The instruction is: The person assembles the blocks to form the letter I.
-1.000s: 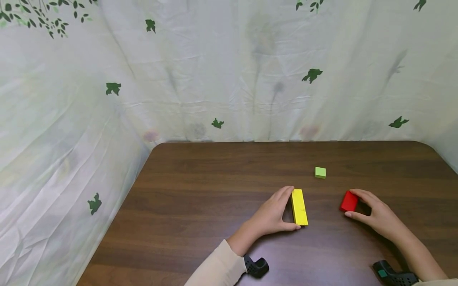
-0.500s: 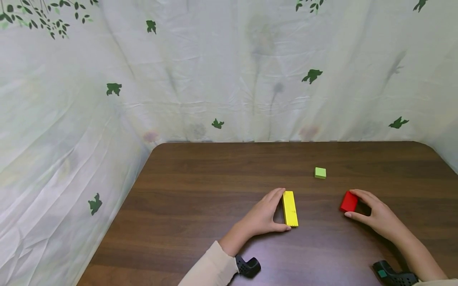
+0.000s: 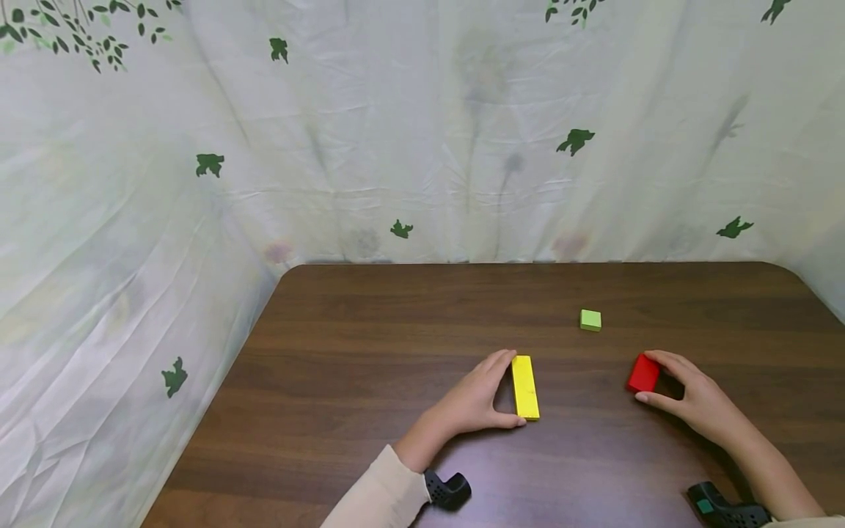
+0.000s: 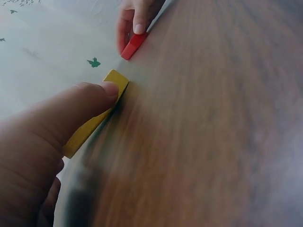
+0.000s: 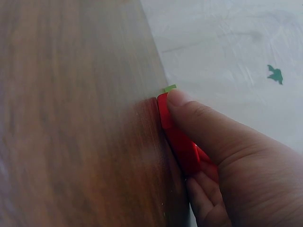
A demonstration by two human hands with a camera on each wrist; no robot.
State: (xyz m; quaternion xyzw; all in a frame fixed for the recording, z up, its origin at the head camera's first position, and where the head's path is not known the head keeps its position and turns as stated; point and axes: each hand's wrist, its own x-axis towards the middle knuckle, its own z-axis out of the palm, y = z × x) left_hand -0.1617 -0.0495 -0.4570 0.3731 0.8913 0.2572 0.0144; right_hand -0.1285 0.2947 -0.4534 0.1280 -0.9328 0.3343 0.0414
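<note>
A long yellow block (image 3: 525,388) is pinched lengthwise by my left hand (image 3: 472,400), thumb on its near end and fingertips at its far end. In the left wrist view the thumb presses on the end of the yellow block (image 4: 90,134). To the right, my right hand (image 3: 693,396) grips a shorter red block (image 3: 643,373) between thumb and fingers. The right wrist view has the red block (image 5: 182,149) close to the table surface, partly covered by the thumb. Farther back, between the two hands, lies a small light green block (image 3: 590,320), touched by neither.
The brown wooden table (image 3: 396,323) has rounded far corners. Behind it and at the left hangs a pale curtain (image 3: 422,132) with green leaf prints. A black wrist device (image 3: 449,490) sits on the left wrist, another black device (image 3: 725,506) on the right.
My left hand has moved to the left with the yellow block, away from the red one. The right hand and the red block have stayed in place, as has the green block.
</note>
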